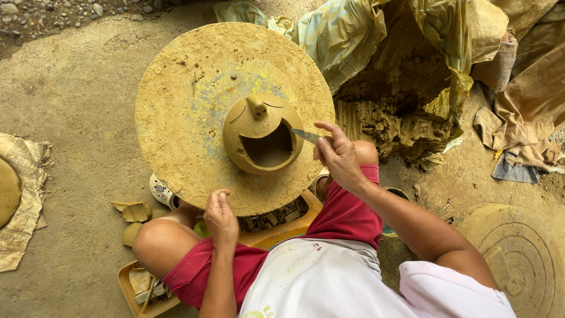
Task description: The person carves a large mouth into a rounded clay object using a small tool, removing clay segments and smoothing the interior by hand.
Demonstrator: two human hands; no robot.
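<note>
Your right hand (338, 156) is closed in a pinch around a thin, flat grey blade (306, 136). The blade tip points left and sits at the right edge of the wide cut-out opening in the domed, tan, wet-clay pot (262, 134). I cannot tell whether the tip actually touches the clay.

The pot stands near the middle of the round, clay-crusted turning wheel (188, 88), slightly toward your side. It has a small knob on top and two shallow curved lines scored either side of it.

Your left hand (220, 217) is loosely curled at the near rim of the wheel, fingers bent over the edge and resting on it, holding nothing.

Off your left knee, an orange plastic tray (126, 282) on the ground holds clay scraps and a stick-like tool. Loose flat clay offcuts (135, 211) lie on the ground just beyond it.

Beyond your right hand, a heap of raw brown clay (391, 121) sits under crumpled yellowish plastic sheeting (353, 41). No labels or signs can be made out; a small round white object (160, 189) under the wheel's near-left rim is too hidden to identify.
</note>
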